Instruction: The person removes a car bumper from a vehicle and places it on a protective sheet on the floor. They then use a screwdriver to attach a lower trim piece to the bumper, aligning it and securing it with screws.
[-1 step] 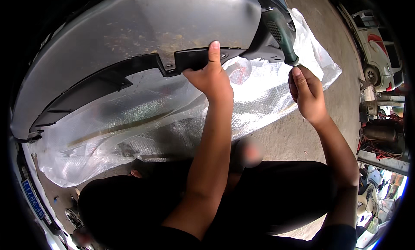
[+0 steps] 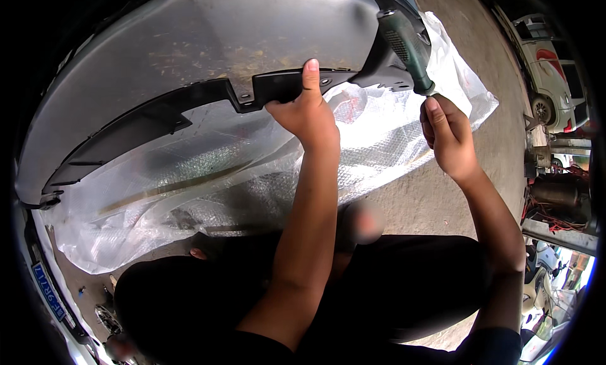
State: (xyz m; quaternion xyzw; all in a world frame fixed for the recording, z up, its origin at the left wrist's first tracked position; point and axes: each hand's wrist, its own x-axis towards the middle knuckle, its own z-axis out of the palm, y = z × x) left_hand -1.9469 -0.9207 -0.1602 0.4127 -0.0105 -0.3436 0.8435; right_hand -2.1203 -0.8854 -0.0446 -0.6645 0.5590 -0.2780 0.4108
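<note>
Textured green handle (image 2: 406,49), curved black trim (image 2: 167,106)

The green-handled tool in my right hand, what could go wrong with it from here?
The green-handled tool could twist or slip, since the right hand grips it at its narrower end, not by the thick part. If it glanced leftward, it might strike the left hand, which grips the black strip nearby. It might also scuff the grey panel, whose surface bears yellowish marks.
</note>
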